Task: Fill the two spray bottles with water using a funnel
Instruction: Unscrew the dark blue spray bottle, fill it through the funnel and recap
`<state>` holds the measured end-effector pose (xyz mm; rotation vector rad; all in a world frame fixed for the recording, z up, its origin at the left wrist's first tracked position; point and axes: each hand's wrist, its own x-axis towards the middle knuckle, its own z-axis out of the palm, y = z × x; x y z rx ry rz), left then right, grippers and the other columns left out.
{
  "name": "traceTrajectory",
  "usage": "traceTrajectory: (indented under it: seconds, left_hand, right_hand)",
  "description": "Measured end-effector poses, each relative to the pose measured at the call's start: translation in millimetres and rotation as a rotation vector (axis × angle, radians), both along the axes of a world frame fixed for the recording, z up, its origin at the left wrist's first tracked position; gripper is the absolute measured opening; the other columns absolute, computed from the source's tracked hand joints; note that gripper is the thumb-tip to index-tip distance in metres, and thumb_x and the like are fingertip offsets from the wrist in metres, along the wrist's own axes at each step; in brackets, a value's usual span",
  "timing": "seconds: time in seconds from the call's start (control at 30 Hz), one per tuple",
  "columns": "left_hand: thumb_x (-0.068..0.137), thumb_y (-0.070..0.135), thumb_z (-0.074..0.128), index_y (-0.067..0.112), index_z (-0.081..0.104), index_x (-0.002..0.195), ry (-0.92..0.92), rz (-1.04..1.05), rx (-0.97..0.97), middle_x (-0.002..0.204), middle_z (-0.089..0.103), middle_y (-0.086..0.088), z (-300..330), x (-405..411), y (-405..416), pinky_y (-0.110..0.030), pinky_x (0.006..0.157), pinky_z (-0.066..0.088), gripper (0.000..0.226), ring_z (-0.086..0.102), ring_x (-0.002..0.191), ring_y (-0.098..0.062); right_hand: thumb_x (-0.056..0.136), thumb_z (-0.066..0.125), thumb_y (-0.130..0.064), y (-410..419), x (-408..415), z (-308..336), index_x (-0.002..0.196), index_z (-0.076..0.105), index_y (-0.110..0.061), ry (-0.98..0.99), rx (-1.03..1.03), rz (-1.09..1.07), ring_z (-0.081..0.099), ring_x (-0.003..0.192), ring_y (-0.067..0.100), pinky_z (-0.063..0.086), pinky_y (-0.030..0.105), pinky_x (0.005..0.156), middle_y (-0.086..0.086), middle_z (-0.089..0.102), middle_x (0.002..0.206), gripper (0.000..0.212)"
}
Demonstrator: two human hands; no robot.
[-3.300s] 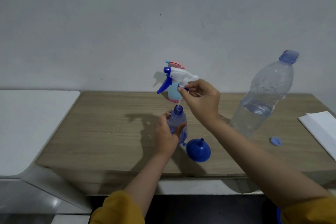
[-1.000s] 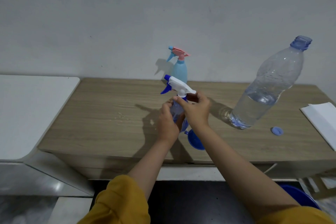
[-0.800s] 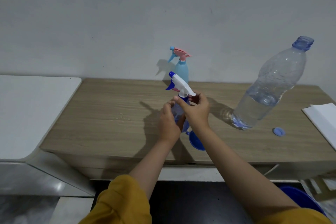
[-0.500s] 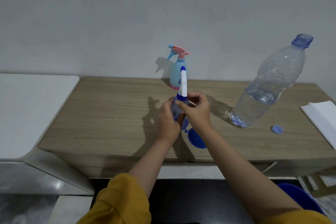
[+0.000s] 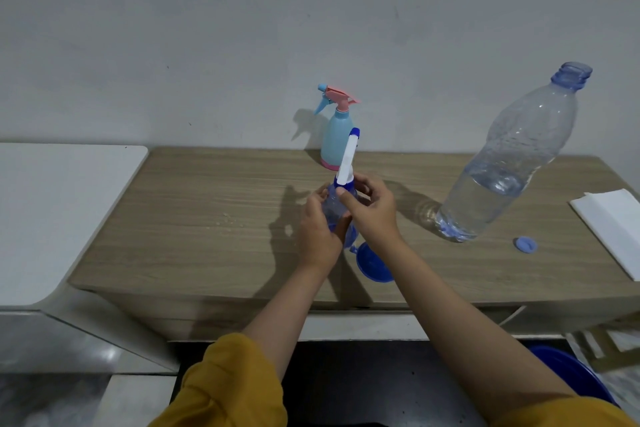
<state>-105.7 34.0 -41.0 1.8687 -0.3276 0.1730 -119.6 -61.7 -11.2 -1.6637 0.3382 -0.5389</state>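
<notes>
A small clear-blue spray bottle [image 5: 333,210] stands near the middle of the wooden table [image 5: 207,218]. My left hand [image 5: 317,229] grips its body. My right hand [image 5: 372,210] pinches the collar of the white and blue spray head [image 5: 348,159] sitting on its neck, the nozzle pointing away from me. A blue funnel [image 5: 374,262] lies on the table just right of the bottle, partly behind my right wrist. A second spray bottle [image 5: 336,140], light blue with a pink trigger, stands at the back by the wall.
A large uncapped water bottle [image 5: 509,170], part full, stands at the right with its blue cap [image 5: 525,245] beside it. White paper [image 5: 613,222] lies at the far right. A white surface [image 5: 52,211] adjoins the table on the left. A blue basin [image 5: 575,374] sits below.
The spray head came down onto the clear-blue bottle's neck and has turned round, its nozzle swinging from pointing left to pointing away. My left hand stayed on the bottle.
</notes>
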Motion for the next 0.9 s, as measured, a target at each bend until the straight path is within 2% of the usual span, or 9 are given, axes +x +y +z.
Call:
traceTrajectory:
  seconds: [0.13,0.2,0.23,0.33,0.4,0.5,0.67,0.77,0.9]
  left_hand:
    - [0.079,0.021,0.072,0.013,0.046,0.119,-0.02,0.0,0.001,0.111,0.063,-0.004,-9.3,2.8,-0.4,-0.015,0.07,0.045,0.048,0.062,0.095,-0.016]
    - [0.079,0.023,0.07,0.017,0.045,0.115,-0.006,0.004,-0.013,0.107,0.064,-0.004,-12.2,4.0,0.3,-0.033,0.072,0.052,0.045,0.063,0.093,-0.019]
    - [0.079,0.022,0.07,0.017,0.045,0.115,-0.002,0.003,-0.017,0.108,0.063,-0.003,-11.8,3.7,0.8,-0.034,0.073,0.053,0.045,0.062,0.093,-0.019]
    - [0.08,0.017,0.071,0.015,0.045,0.124,0.001,-0.004,-0.022,0.115,0.06,0.0,-8.5,3.8,1.9,-0.008,0.072,0.045,0.051,0.059,0.098,-0.012]
    - [0.08,0.017,0.071,0.016,0.044,0.125,0.002,-0.002,-0.032,0.118,0.06,-0.001,-6.8,4.7,2.6,-0.012,0.074,0.047,0.053,0.06,0.101,-0.013]
    - [0.079,0.02,0.07,0.019,0.043,0.123,-0.012,0.009,-0.036,0.116,0.061,-0.003,-9.3,6.4,3.1,-0.033,0.076,0.054,0.051,0.061,0.102,-0.018]
    - [0.078,0.02,0.073,0.016,0.046,0.12,0.005,0.007,-0.003,0.112,0.061,0.001,-11.0,4.3,-1.4,-0.014,0.067,0.046,0.05,0.06,0.093,-0.012]
    - [0.079,0.016,0.072,0.014,0.046,0.121,0.016,0.009,-0.022,0.11,0.059,0.003,-8.6,2.4,-0.7,-0.003,0.064,0.041,0.05,0.058,0.09,-0.008]
    - [0.081,0.009,0.068,0.008,0.049,0.115,0.028,-0.012,-0.083,0.103,0.06,0.002,-0.5,-2.8,-0.3,-0.001,0.064,0.039,0.04,0.057,0.083,-0.004]
  right_hand:
    - [0.067,0.087,-0.016,6.1,3.0,1.9,0.096,0.062,-0.017,-0.018,0.063,-0.085,0.065,0.1,0.014,0.056,0.035,0.088,-0.002,0.069,0.1,0.038]
    - [0.066,0.087,-0.019,7.4,2.3,-0.5,0.103,0.06,-0.017,-0.019,0.055,-0.061,0.063,0.104,0.012,0.054,0.03,0.088,-0.002,0.066,0.107,0.045]
    - [0.07,0.085,-0.021,6.5,1.7,-2.5,0.11,0.059,-0.017,-0.022,0.041,-0.026,0.061,0.108,0.012,0.053,0.029,0.09,-0.001,0.064,0.113,0.048]
    - [0.082,0.073,-0.017,2.2,2.0,-3.0,0.116,0.061,-0.016,-0.022,-0.001,0.03,0.06,0.111,0.016,0.052,0.036,0.096,0.006,0.062,0.119,0.036]
    - [0.081,0.074,-0.015,1.9,4.2,0.2,0.109,0.063,-0.014,-0.005,-0.007,0.017,0.062,0.107,0.016,0.055,0.036,0.092,0.005,0.065,0.112,0.03]
    - [0.075,0.08,-0.015,3.2,4.3,5.7,0.104,0.059,-0.014,0.02,0.003,0.029,0.062,0.105,0.013,0.055,0.025,0.086,-0.001,0.066,0.108,0.036]
    - [0.087,0.068,-0.016,-5.0,1.1,11.0,0.118,0.059,-0.016,0.003,-0.142,0.095,0.059,0.103,0.009,0.049,0.018,0.084,-0.003,0.061,0.113,0.033]
    - [0.086,0.067,-0.013,-1.3,4.6,13.1,0.112,0.063,-0.012,0.009,-0.228,0.065,0.056,0.096,0.006,0.048,0.018,0.082,-0.007,0.057,0.105,0.026]
    - [0.082,0.069,-0.009,6.1,7.1,7.7,0.102,0.064,-0.011,-0.042,-0.258,-0.033,0.056,0.092,0.003,0.048,0.02,0.079,-0.003,0.059,0.104,0.02]
